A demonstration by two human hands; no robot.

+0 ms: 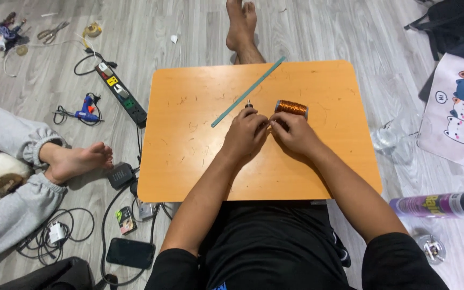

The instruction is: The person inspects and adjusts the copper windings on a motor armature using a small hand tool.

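Observation:
Both my hands meet near the middle of a low orange table. My left hand is closed around a small dark tool whose metal tip sticks out above the fingers. My right hand pinches something thin beside it, just below a spool of copper wire that lies on the table. What runs between the fingers is too small to tell. A long teal ruler lies slanted on the table, left of the spool.
My outstretched feet reach past the table's far edge. On the floor at left lie a power strip, a blue glue gun, cables, a phone and another person's bare foot. A purple spray can lies at right.

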